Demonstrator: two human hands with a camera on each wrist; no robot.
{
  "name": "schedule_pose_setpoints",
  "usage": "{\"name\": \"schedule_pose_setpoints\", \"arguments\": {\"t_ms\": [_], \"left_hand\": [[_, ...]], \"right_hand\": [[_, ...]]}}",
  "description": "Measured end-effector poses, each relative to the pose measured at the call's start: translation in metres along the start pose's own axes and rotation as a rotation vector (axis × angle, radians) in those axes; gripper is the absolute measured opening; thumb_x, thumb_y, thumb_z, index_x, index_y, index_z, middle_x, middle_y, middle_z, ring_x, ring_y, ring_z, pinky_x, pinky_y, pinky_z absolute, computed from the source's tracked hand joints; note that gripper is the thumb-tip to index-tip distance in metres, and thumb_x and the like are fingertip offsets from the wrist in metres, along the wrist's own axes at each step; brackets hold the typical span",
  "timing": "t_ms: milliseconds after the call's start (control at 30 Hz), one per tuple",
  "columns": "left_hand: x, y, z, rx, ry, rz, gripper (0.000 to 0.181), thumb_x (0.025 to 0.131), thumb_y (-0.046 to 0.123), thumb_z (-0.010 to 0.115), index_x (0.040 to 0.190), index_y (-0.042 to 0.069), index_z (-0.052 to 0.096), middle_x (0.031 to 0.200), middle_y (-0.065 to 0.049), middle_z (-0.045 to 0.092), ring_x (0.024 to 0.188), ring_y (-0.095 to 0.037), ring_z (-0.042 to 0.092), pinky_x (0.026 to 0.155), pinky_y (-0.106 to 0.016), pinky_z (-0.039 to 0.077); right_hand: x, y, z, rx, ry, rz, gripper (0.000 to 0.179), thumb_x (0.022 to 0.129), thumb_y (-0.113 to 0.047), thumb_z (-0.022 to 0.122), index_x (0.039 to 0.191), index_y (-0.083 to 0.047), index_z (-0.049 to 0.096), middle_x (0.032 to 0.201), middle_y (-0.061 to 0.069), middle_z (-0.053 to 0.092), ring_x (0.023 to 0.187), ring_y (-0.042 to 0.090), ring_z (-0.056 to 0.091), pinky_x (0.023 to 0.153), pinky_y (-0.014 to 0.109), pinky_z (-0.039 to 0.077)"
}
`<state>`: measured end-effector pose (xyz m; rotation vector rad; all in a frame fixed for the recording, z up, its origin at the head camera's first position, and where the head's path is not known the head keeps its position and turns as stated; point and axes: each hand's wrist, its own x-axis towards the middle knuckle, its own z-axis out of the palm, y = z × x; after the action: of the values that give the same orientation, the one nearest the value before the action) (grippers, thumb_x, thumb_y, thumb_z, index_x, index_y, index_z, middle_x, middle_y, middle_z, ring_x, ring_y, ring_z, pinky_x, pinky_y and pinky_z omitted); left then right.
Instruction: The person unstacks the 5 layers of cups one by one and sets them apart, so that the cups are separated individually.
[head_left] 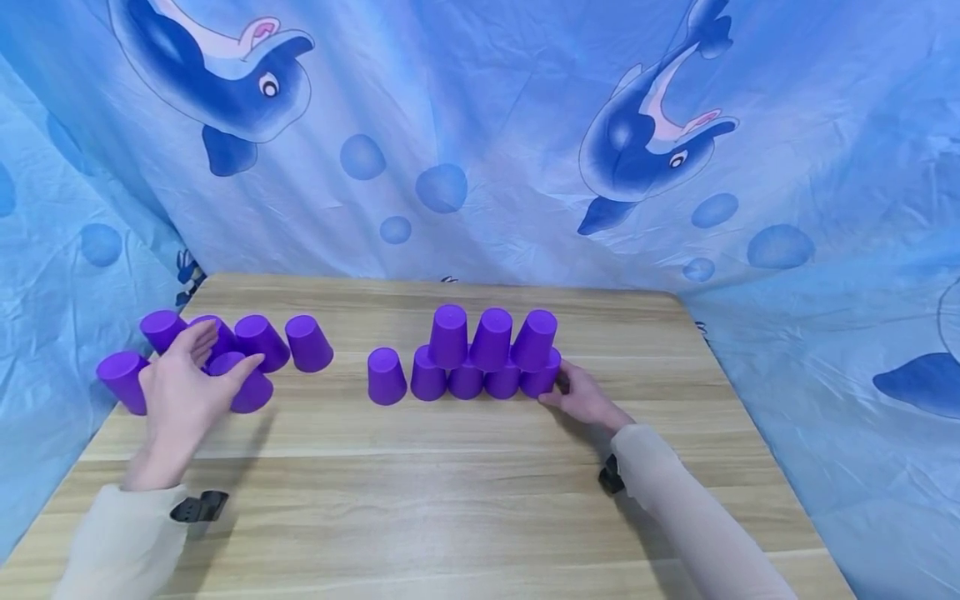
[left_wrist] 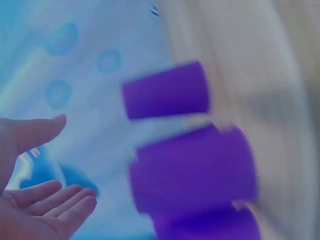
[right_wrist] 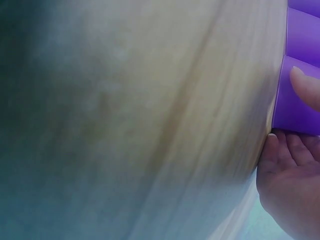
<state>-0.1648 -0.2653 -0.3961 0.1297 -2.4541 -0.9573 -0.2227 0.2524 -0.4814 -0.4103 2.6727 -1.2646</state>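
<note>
My left hand (head_left: 187,387) hovers at the left cluster of upside-down purple cups (head_left: 306,343), thumb spread from the fingers and nothing between them. The left wrist view has this hand (left_wrist: 42,200) apart from the blurred cups (left_wrist: 167,92). At the right, my right hand (head_left: 581,398) holds the end purple cup (head_left: 538,379) of the bottom row, thumb on its near face and fingers along its right side. The right wrist view shows the thumb overlapping that cup (right_wrist: 292,107). Three cups (head_left: 492,340) stand on the row as a second layer.
One bottom-row cup (head_left: 386,377) stands at the left end with a small gap beside it. The wooden table (head_left: 450,500) reaches back to a blue curtain (head_left: 510,117) printed with dolphins. Dark wrist devices (head_left: 198,507) sit at both sleeves.
</note>
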Motion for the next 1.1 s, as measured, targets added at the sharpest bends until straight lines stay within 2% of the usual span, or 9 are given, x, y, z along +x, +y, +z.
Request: {"name": "schedule_pose_setpoints", "arguments": {"t_ms": [67, 167, 300, 433, 567, 733, 933, 1100], "left_hand": [[-0.001, 0.016, 0.006, -0.041, 0.033, 0.045, 0.071, 0.070, 0.025, 0.087, 0.128, -0.001, 0.056, 0.120, -0.024, 0.060, 0.108, -0.041, 0.058, 0.095, -0.045, 0.043], [-0.003, 0.037, 0.020, -0.091, 0.037, 0.124, 0.069, 0.067, 0.022, 0.089, 0.124, 0.000, 0.059, 0.117, -0.020, 0.063, 0.104, -0.037, 0.061, 0.087, -0.043, 0.049], [-0.006, 0.061, 0.042, -0.153, -0.019, 0.207, 0.065, 0.067, 0.020, 0.089, 0.122, -0.001, 0.060, 0.112, -0.019, 0.065, 0.100, -0.035, 0.063, 0.084, -0.043, 0.051], [-0.007, 0.084, 0.067, -0.237, -0.109, 0.250, 0.060, 0.069, 0.016, 0.087, 0.120, -0.002, 0.061, 0.108, -0.019, 0.067, 0.098, -0.034, 0.064, 0.085, -0.042, 0.052], [-0.007, 0.110, 0.088, -0.353, -0.229, 0.231, 0.061, 0.071, 0.015, 0.086, 0.123, -0.003, 0.059, 0.110, -0.020, 0.065, 0.101, -0.032, 0.063, 0.087, -0.039, 0.052], [-0.007, 0.136, 0.111, -0.415, -0.335, 0.199, 0.067, 0.072, 0.021, 0.086, 0.127, 0.000, 0.055, 0.115, -0.017, 0.063, 0.104, -0.030, 0.061, 0.088, -0.037, 0.051], [-0.005, 0.150, 0.135, -0.442, -0.383, 0.156, 0.074, 0.071, 0.024, 0.086, 0.132, 0.001, 0.051, 0.125, -0.016, 0.057, 0.112, -0.031, 0.057, 0.092, -0.039, 0.049], [-0.006, 0.151, 0.152, -0.428, -0.374, 0.140, 0.073, 0.070, 0.028, 0.087, 0.130, 0.004, 0.053, 0.121, -0.015, 0.060, 0.108, -0.031, 0.058, 0.090, -0.041, 0.050]], "right_hand": [[0.000, 0.000, -0.001, -0.002, 0.001, 0.004, 0.059, 0.084, -0.006, 0.073, 0.136, 0.001, 0.046, 0.133, 0.022, 0.051, 0.125, 0.037, 0.045, 0.104, 0.048, 0.035], [-0.001, -0.001, -0.001, -0.002, -0.004, 0.013, 0.059, 0.084, -0.007, 0.073, 0.136, 0.000, 0.046, 0.133, 0.021, 0.052, 0.125, 0.036, 0.045, 0.105, 0.048, 0.035], [0.000, -0.001, -0.001, -0.009, 0.000, 0.032, 0.060, 0.085, -0.008, 0.073, 0.137, -0.001, 0.045, 0.133, 0.020, 0.051, 0.125, 0.034, 0.045, 0.105, 0.046, 0.035], [0.000, 0.000, -0.001, -0.015, 0.006, 0.031, 0.061, 0.084, -0.007, 0.073, 0.138, -0.001, 0.045, 0.134, 0.020, 0.051, 0.126, 0.034, 0.045, 0.105, 0.046, 0.035], [0.000, 0.000, -0.001, -0.017, 0.006, 0.030, 0.062, 0.084, -0.008, 0.074, 0.139, -0.003, 0.045, 0.136, 0.019, 0.050, 0.127, 0.034, 0.043, 0.105, 0.045, 0.034], [0.002, 0.004, -0.001, -0.012, 0.002, 0.022, 0.063, 0.084, -0.009, 0.073, 0.140, -0.005, 0.044, 0.137, 0.019, 0.048, 0.128, 0.034, 0.042, 0.106, 0.046, 0.034], [0.003, 0.006, -0.002, -0.002, 0.005, 0.021, 0.063, 0.084, -0.009, 0.073, 0.140, -0.006, 0.044, 0.138, 0.018, 0.048, 0.129, 0.033, 0.041, 0.106, 0.046, 0.033], [0.002, 0.005, -0.003, -0.003, 0.000, 0.032, 0.064, 0.084, -0.009, 0.073, 0.140, -0.006, 0.043, 0.137, 0.018, 0.048, 0.128, 0.033, 0.042, 0.106, 0.046, 0.033]]}}
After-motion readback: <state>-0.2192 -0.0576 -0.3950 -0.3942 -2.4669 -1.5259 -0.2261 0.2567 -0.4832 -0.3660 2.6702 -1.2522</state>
